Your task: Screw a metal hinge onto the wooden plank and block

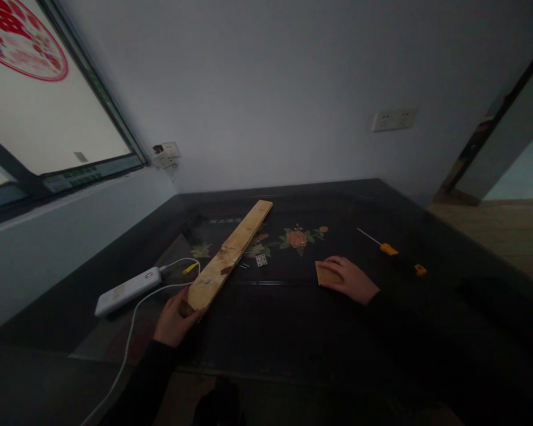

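Fingers of left hand (174,319) wrap the near end of plank (230,253), steadying it flat on counter (293,331); plank runs toward 1 o'clock. Right hand (350,278) lies open, pressing sanding block (326,274) down. Hinge (261,260) between them. Screwdriver (382,244) at 2 o'clock.

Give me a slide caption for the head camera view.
Left hand grips a long pale wooden plank; right hand rests on a small tan block on a dark table.
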{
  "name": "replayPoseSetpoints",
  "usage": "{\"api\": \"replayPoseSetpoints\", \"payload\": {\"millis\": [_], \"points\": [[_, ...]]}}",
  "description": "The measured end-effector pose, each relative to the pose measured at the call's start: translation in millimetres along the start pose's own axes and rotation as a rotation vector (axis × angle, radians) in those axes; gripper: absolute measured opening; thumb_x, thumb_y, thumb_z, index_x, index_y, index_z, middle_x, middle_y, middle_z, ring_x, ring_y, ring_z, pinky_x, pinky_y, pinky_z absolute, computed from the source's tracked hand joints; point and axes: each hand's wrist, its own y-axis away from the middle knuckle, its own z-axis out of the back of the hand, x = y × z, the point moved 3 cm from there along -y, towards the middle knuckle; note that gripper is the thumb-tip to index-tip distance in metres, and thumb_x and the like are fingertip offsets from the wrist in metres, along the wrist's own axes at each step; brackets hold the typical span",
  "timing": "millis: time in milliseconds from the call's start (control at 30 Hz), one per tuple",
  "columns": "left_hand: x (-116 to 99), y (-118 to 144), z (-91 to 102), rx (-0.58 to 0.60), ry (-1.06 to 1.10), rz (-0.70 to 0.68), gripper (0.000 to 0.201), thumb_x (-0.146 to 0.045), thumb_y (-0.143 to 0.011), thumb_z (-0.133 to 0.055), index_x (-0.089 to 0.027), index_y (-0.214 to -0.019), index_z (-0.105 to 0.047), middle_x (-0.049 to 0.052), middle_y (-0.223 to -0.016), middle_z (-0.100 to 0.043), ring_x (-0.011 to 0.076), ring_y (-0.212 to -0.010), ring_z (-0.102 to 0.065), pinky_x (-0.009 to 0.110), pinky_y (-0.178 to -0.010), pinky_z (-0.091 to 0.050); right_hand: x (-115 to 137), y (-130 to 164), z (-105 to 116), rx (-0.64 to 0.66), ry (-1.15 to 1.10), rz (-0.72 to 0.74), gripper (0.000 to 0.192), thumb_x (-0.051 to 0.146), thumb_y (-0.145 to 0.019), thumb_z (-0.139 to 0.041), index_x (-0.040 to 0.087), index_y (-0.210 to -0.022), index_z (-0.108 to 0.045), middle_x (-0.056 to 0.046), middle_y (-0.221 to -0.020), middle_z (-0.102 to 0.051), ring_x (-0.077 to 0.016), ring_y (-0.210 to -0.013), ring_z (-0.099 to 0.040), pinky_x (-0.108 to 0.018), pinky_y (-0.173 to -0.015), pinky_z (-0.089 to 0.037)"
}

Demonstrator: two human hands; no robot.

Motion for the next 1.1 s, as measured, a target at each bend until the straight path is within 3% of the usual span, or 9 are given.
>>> {"api": "replayPoseSetpoints", "payload": {"millis": [167, 433, 633, 800, 933, 1100], "points": [[4, 0, -5.2, 0.025, -0.07, -0.036, 0.094, -0.063, -0.051, -0.064, -0.006, -0.126, -0.051, 0.018, -0.119, -0.058, 0.0335, -0.111, -0.054, 0.044, -0.098, -0.043, 3, -5, -6, -0.013, -0.002, 0.018, 0.058, 0.057, -0.081, -0.053, 0.024, -0.127, -0.056, -0.011, -0.124, -0.054, -0.0252, -0.11, -0.052, -0.043, -0.099, -0.04], [5, 1, -6.6, -0.027, -0.169, -0.102, 0.074, -0.055, -0.064, -0.059, -0.015, -0.126, -0.055, 0.013, -0.117, -0.061, 0.029, -0.105, -0.059, 0.04, -0.092, -0.046, 4, -6, -7, -0.016, -0.006, 0.029, 0.055, 0.057, -0.081, -0.053, 0.025, -0.126, -0.057, -0.01, -0.123, -0.054, -0.0248, -0.11, -0.052, -0.043, -0.098, -0.041], [6, 5, -12.0, 0.006, -0.341, -0.095, 0.062, -0.049, -0.07, -0.061, -0.027, -0.128, -0.057, 0.008, -0.122, -0.061, 0.0295, -0.117, -0.051, 0.043, -0.099, -0.038, 4, -7, -9, -0.018, -0.012, 0.034, 0.057, 0.058, -0.081, -0.052, 0.025, -0.127, -0.056, -0.01, -0.123, -0.054, -0.0247, -0.11, -0.052, -0.043, -0.098, -0.04], [2, 9, -16.3, -0.006, -0.416, -0.126, 0.055, -0.046, -0.075, -0.059, -0.029, -0.127, -0.058, 0.01, -0.125, -0.059, 0.0297, -0.115, -0.051, 0.043, -0.098, -0.039, 8, -14, -11, -0.043, -0.032, 0.023, 0.056, 0.057, -0.079, -0.056, 0.026, -0.126, -0.056, -0.01, -0.124, -0.054, -0.0247, -0.111, -0.052, -0.043, -0.099, -0.04], [-3, 13, -19.7, -0.019, -0.429, -0.151, 0.053, -0.044, -0.077, -0.057, -0.025, -0.126, -0.059, 0.012, -0.122, -0.06, 0.0279, -0.117, -0.051, 0.042, -0.101, -0.036, 19, -34, -16, -0.049, -0.029, 0.027, 0.056, 0.054, -0.08, -0.057, 0.024, -0.126, -0.056, -0.009, -0.123, -0.054, -0.023, -0.112, -0.05, -0.038, -0.099, -0.04], [-5, 20, -22.5, -0.028, -0.418, -0.124, 0.053, -0.045, -0.078, -0.055, -0.027, -0.127, -0.058, 0.01, -0.124, -0.058, 0.0283, -0.118, -0.05, 0.042, -0.101, -0.037, 33, -84, -35, -0.062, -0.001, 0.0, 0.056, 0.052, -0.079, -0.06, 0.022, -0.126, -0.056, -0.01, -0.124, -0.053, -0.0232, -0.114, -0.049, -0.036, -0.099, -0.038]]}}
